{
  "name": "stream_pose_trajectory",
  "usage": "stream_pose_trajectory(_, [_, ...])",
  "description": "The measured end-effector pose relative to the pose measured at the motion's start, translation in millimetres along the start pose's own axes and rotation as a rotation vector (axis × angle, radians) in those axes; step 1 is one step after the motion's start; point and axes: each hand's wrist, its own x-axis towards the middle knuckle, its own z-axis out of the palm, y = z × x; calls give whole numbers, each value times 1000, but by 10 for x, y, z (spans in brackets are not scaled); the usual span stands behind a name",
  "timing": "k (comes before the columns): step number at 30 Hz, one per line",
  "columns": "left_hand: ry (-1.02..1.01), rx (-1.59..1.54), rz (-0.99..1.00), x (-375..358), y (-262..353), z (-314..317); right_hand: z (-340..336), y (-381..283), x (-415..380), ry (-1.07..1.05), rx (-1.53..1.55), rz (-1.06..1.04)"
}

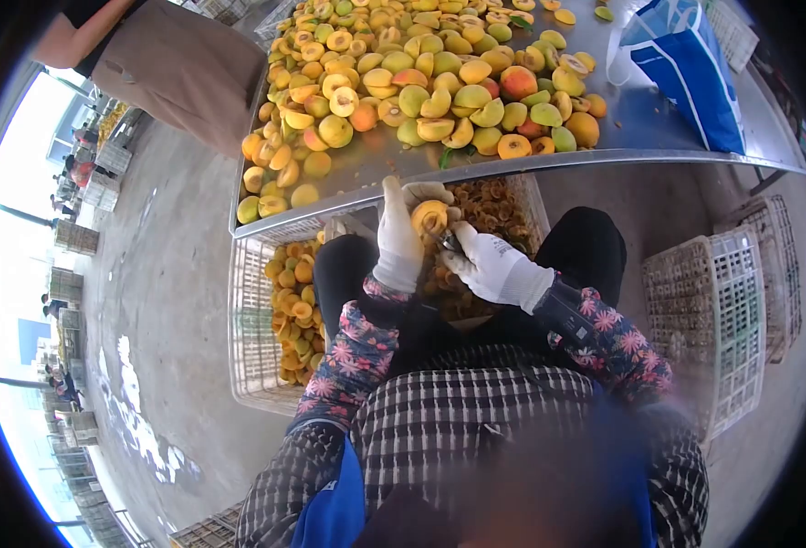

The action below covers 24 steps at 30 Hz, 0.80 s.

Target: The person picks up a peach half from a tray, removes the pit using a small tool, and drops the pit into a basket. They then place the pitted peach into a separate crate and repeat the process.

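Observation:
My left hand, in a white glove, holds a halved yellow peach with its cut face up, just below the table's near edge. My right hand, also gloved, is closed round a small metal tool whose tip is at the peach half; the tip itself is too small to make out. Beneath my hands a crate holds brownish peach scraps. Left of my legs, a white crate contains many peach halves. A large heap of whole and halved peaches lies on the metal table.
The metal table has a raised near edge. A blue and white bag lies on its right side. Empty-looking plastic crates stand at the right. Another person stands at the upper left, with stacked crates beyond.

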Motion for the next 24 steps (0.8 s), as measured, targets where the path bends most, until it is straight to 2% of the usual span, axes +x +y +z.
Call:
stream_pose_trajectory(4, [111,-41,72,20,-101,49,-68,-24,23,-24,-142,62])
stream_pose_trajectory(7, [75,155,48,-13,-49,-11,64,85,-9,9,-24,-19])
stream_pose_trajectory(10, [108,64,-51,-58,74,86,266,143,-20,30,280,-37])
stream_pose_trajectory(12, [90,112,-96,-33,129,93,348,192,-4,16,482,-16])
stream_pose_trajectory(14, [80,112,-128,-40,170,102,274,65,10,-79,743,146])
stream_pose_trajectory(16, [79,58,-148,-68,187,127,82,-138,-40,-266,1052,463])
stream_pose_trajectory(19, [119,-76,-212,-74,211,188,92,-273,-91,-230,1364,566])
stream_pose_trajectory(24, [108,-209,-270,-4,156,158,102,-226,-90,-307,1592,523])
